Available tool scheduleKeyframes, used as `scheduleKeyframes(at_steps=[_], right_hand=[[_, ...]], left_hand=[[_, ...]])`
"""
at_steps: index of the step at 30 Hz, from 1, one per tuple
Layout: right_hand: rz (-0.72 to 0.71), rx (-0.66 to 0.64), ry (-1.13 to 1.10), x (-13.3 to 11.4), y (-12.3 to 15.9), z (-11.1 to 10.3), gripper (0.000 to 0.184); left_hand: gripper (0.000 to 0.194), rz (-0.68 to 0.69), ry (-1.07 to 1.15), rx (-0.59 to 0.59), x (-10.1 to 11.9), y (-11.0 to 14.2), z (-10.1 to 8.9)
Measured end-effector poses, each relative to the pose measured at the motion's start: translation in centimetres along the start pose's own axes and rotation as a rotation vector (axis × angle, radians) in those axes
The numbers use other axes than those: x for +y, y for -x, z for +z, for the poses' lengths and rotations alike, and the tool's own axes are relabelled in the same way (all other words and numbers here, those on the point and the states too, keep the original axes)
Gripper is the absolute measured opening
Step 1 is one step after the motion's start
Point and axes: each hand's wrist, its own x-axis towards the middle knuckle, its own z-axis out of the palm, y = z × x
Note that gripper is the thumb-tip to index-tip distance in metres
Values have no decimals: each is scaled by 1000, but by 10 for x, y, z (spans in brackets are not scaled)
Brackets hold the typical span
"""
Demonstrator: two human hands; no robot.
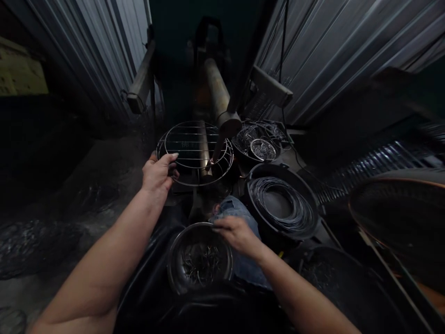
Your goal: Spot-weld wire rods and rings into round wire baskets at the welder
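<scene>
My left hand (159, 171) grips the left edge of a round wire rack (189, 150), thumb on top and fingers beneath. The rack has rings joined by parallel bars, and it lies around the lower metal rod of a machine. A metal rod tip (209, 164) meets the rack on its right side. My right hand (238, 234) is over the right rim of a steel bowl (172, 266), its fingers pressed together; whatever they hold is hidden. Several short bent wire pieces (203, 264) lie in the bowl, which rests at my lap on a black apron (149, 273).
A thick cylindrical machine arm (219, 88) juts toward me above the rack. To the right stand a black tub (309, 185) with coiled wire rings (267, 190) and a container of small metal parts (263, 149). A large round pan (399, 222) stands far right.
</scene>
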Motion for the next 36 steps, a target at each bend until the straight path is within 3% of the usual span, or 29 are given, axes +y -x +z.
scheduleKeyframes(at_steps=[3, 6, 10, 18, 36], right_hand=[[-54, 376, -212, -12, -36, -14, 15], [-92, 528, -390, -23, -69, -14, 14], [-38, 606, -432, -25, -91, -3, 20], [101, 674, -494, -27, -95, -3, 20], [27, 797, -574, -24, -104, 11, 17]], left_hand=[[42, 35, 28, 0, -6, 1, 2], [46, 67, 55, 22, -8, 4, 4], [44, 109, 58, 5, -7, 8, 3], [40, 166, 30, -54, -7, 14, 4], [42, 64, 61, -32, -10, 0, 6]])
